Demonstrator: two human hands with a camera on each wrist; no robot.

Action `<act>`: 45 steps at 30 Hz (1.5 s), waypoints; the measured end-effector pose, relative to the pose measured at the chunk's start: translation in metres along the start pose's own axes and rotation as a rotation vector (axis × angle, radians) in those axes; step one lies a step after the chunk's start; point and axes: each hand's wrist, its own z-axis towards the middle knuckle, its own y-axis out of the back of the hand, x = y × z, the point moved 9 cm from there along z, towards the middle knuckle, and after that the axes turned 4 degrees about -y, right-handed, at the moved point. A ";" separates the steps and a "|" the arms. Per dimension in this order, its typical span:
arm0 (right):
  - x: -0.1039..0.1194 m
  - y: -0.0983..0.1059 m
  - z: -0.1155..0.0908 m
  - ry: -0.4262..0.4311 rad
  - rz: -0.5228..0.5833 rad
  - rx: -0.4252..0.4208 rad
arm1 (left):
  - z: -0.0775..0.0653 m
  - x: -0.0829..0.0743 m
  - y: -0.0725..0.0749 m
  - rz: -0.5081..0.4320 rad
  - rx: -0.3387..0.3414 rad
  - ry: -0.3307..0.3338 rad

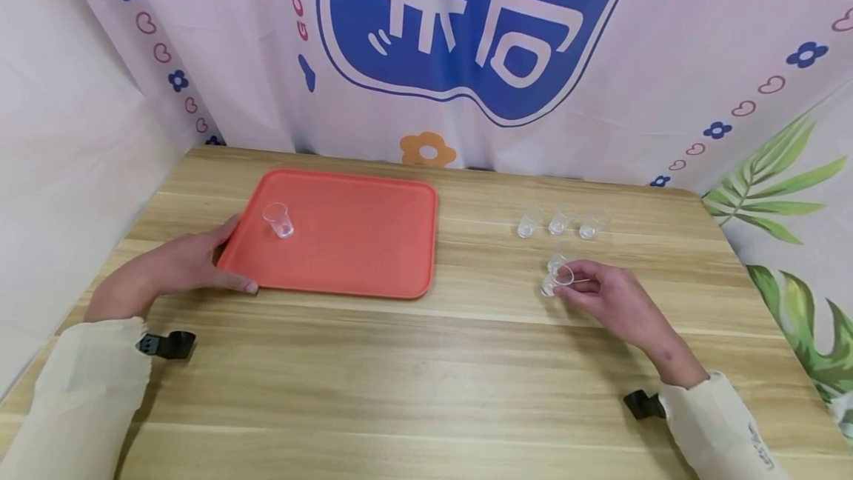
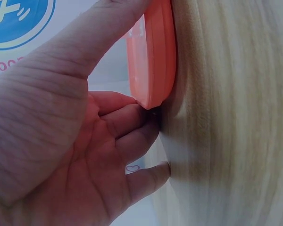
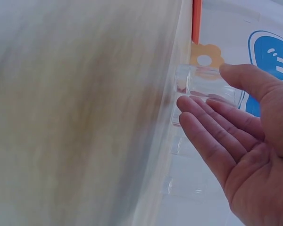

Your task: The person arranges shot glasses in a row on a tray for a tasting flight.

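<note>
At the near left corner of a red tray (image 1: 360, 243), my left hand (image 1: 189, 261) holds the rim. Its thumb lies along the front edge and its other fingers reach up the left side; in the left wrist view, curled fingertips meet the tray's corner (image 2: 153, 70). A small clear shot glass (image 1: 281, 222) stands on the tray's left part. Over on the right, my right hand (image 1: 616, 298) pinches another shot glass (image 1: 549, 287) near its rim, between thumb and fingers. That glass (image 3: 207, 84) appears upright, close to the tabletop. One more glass (image 1: 556, 261) is right behind it, partly hidden.
Three more clear glasses stand in a row farther back, the left one (image 1: 528, 224) nearest the tray. A wooden table (image 1: 400, 376) carries everything. A printed curtain (image 1: 266, 95) hangs along its back edge, and leaf-patterned cloth (image 1: 800, 258) is at the right.
</note>
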 end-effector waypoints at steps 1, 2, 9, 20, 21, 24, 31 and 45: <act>0.000 0.000 0.000 0.001 0.001 0.001 | 0.000 0.000 0.000 -0.001 -0.001 -0.001; 0.000 0.000 0.000 0.002 0.003 0.001 | 0.000 0.000 0.000 -0.002 -0.001 -0.001; 0.003 -0.001 0.001 0.010 -0.001 -0.011 | -0.001 -0.001 0.000 -0.014 -0.006 -0.002; 0.025 -0.002 0.009 0.075 -0.015 -0.044 | -0.001 0.000 0.000 -0.006 -0.007 0.007; 0.027 -0.004 0.010 0.077 -0.004 -0.039 | -0.001 0.000 0.000 -0.001 -0.008 0.006; 0.034 -0.010 0.014 0.084 0.040 -0.014 | -0.001 0.000 0.000 -0.008 -0.006 0.006; 0.048 -0.022 0.025 0.098 0.044 0.033 | -0.001 -0.003 0.000 -0.020 -0.007 0.002; 0.086 -0.048 0.052 0.175 0.052 0.078 | -0.002 -0.002 0.001 -0.030 -0.014 0.003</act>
